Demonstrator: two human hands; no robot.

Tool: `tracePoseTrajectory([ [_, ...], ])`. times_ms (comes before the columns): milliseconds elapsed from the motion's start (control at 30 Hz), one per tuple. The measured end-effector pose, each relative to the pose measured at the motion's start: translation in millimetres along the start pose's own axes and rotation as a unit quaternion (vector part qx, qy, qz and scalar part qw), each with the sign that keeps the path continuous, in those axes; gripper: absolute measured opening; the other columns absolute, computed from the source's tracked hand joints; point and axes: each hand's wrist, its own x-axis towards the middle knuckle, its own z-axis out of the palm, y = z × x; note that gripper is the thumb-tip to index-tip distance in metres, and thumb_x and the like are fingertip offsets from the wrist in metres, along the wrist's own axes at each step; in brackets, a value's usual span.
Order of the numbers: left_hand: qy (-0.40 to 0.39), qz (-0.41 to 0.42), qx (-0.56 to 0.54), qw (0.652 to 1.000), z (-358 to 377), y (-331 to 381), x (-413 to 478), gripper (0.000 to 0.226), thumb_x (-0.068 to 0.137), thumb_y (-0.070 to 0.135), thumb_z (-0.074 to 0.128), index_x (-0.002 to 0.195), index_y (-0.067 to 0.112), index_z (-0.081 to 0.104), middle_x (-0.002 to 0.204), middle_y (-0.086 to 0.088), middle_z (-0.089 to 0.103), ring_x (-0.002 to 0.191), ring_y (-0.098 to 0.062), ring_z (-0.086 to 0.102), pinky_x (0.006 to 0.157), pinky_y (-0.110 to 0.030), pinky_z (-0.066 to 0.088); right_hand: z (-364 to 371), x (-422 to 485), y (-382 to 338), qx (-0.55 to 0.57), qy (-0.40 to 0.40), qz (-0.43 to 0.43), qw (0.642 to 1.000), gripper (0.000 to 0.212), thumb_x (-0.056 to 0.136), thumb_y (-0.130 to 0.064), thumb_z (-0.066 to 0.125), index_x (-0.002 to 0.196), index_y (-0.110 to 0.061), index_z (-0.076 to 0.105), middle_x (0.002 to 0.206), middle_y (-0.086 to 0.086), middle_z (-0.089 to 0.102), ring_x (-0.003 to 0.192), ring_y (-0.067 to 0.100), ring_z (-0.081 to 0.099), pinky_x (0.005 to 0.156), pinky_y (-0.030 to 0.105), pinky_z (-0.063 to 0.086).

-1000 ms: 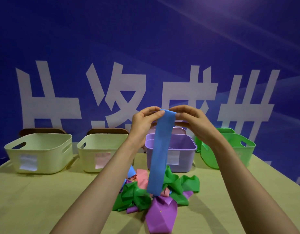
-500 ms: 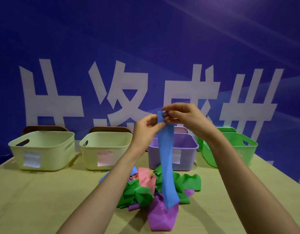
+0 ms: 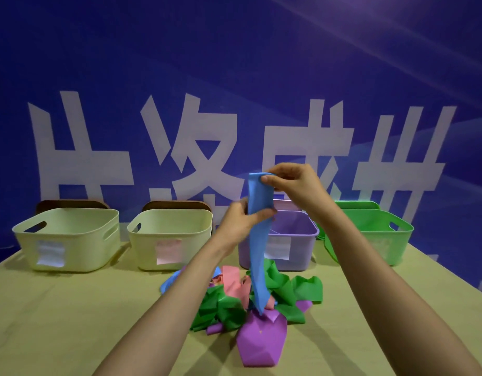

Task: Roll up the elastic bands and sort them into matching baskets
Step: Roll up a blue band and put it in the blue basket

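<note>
My right hand (image 3: 296,185) pinches the blue band (image 3: 257,253) at its top, left hand (image 3: 238,222) grips lower, and the slack tail may snag the pile (image 3: 229,306)

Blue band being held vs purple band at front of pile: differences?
The long blue elastic band hangs vertically, gripped by the left hand and right hand; the wide purple elastic band lies on the tan table, untouched. Blue looks narrow and smooth; purple looks broader and creased. Both are flat rubbery strips.
</note>
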Motion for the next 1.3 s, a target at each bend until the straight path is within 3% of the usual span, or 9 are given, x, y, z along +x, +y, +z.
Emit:
tracePoseTrajectory([
  [167,-0.04,-0.089,-0.07,0.993,11,-67,-16,0.012,0.091,0.002,0.057,0.084,0.006,0.066,0.071,-0.001,0.071,0.065,-0.012,0.067,0.068,-0.024,0.055,3,1,4,0.017,0.038,0.001,0.999,0.009,0.087,-0.02,0.067,0.095,-0.016,0.07,0.095,0.005,0.072,0.093,0.019,0.067,0.084,0.033,0.057],
  [300,-0.081,-0.144,-0.019,0.986,9,-104,-25,0.012,0.094,0.007,0.055,0.091,0.008,0.067,0.071,0.001,0.073,0.069,-0.01,0.069,0.074,-0.024,0.055,-5,-1,0,0.063,0.081,-0.008,0.995,0.011,0.09,-0.016,0.064,0.099,-0.011,0.068,0.093,0.005,0.068,0.088,0.015,0.065,0.077,0.026,0.057],
  [433,-0.106,-0.177,-0.014,0.978,8,-115,-31,0.009,0.093,0.008,0.056,0.091,0.008,0.065,0.075,0.003,0.073,0.075,-0.01,0.068,0.076,-0.022,0.055,-4,-8,0,0.039,0.052,0.007,0.998,0.013,0.089,-0.016,0.063,0.099,-0.009,0.068,0.095,0.008,0.068,0.088,0.016,0.064,0.077,0.027,0.056],
  [533,-0.104,-0.143,0.041,0.983,8,-104,-30,0.02,0.081,0.008,0.073,0.097,0.016,0.062,0.084,0.008,0.069,0.081,-0.011,0.064,0.072,-0.018,0.052,-2,-12,2,0.045,0.039,0.021,0.998,0.012,0.089,-0.016,0.064,0.098,-0.008,0.068,0.095,0.009,0.069,0.086,0.015,0.063,0.075,0.026,0.056],
  [633,-0.045,-0.055,0.003,0.997,6,-78,-28,0.038,0.072,0.021,0.081,0.105,0.021,0.063,0.098,0.003,0.07,0.092,-0.014,0.064,0.082,-0.027,0.054,-3,-15,2,0.042,0.035,0.024,0.998,0.011,0.087,-0.013,0.066,0.096,-0.007,0.07,0.093,0.011,0.069,0.082,0.014,0.063,0.073,0.024,0.055],
  [733,0.006,-0.007,-0.016,1.0,3,-47,-34,0.024,0.08,0.021,0.075,0.101,0.015,0.066,0.098,-0.003,0.072,0.088,-0.014,0.066,0.085,-0.036,0.053,-3,-23,2,0.025,0.021,0.018,0.999,0.007,0.087,-0.013,0.066,0.093,-0.009,0.069,0.091,0.012,0.069,0.081,0.013,0.064,0.073,0.024,0.056],
  [833,-0.013,-0.015,0.032,0.999,3,-23,-47,0.013,0.082,0.022,0.073,0.093,0.016,0.069,0.094,-0.013,0.073,0.082,-0.019,0.065,0.079,-0.049,0.053,-4,-32,-1,0.038,0.007,0.022,0.999,0.005,0.087,-0.011,0.065,0.085,-0.015,0.068,0.09,0.013,0.068,0.079,0.012,0.065,0.07,0.021,0.057],
  [1000,-0.088,-0.062,-0.036,0.994,1,5,-89,0.012,0.087,0.006,0.063,0.096,0.012,0.067,0.082,0.004,0.073,0.072,-0.007,0.068,0.055,-0.02,0.051,-7,-51,-11,0.103,-0.028,0.051,0.993,0.007,0.085,-0.01,0.067,0.081,-0.015,0.069,0.075,0.0,0.068,0.071,0.006,0.064,0.062,0.019,0.054],
  [1300,-0.06,-0.228,-0.048,0.971,-1,-81,-138,0.021,0.087,-0.001,0.061,0.107,0.004,0.064,0.08,0.003,0.074,0.071,-0.007,0.069,0.064,-0.021,0.056,37,-99,63,0.115,-0.123,0.159,0.973,0.006,0.085,-0.008,0.067,0.084,-0.014,0.069,0.074,-0.003,0.066,0.071,0.003,0.062,0.062,0.02,0.052],
])
